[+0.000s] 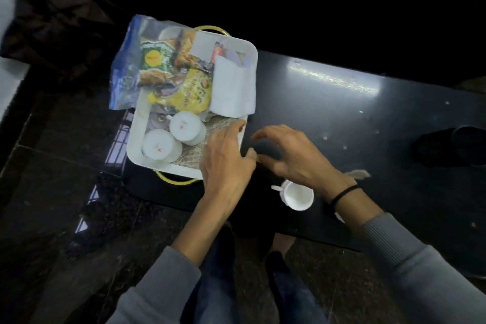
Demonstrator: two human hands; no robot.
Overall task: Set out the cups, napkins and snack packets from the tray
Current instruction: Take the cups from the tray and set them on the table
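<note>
A white tray (136, 129) with gold handles sits on the left end of a black table (342, 118). In it lie two upside-down white cups (185, 126) (157, 144), a blue snack packet (131, 60), a yellow snack packet (189, 92) and folded white napkins (232, 87). One white cup (298, 195) stands upright on the table near its front edge. My left hand (226, 158) hovers over the tray's right front corner, fingers apart. Just right of the tray, my right hand (292, 155) is above the table, fingers spread, holding nothing.
A dark round object (457, 146) lies at the table's right end. A small brownish scrap (359, 173) sits by my right wrist. Crumbs dot the tabletop. Dark tiled floor (65, 192) surrounds the table, and my knees are below its front edge.
</note>
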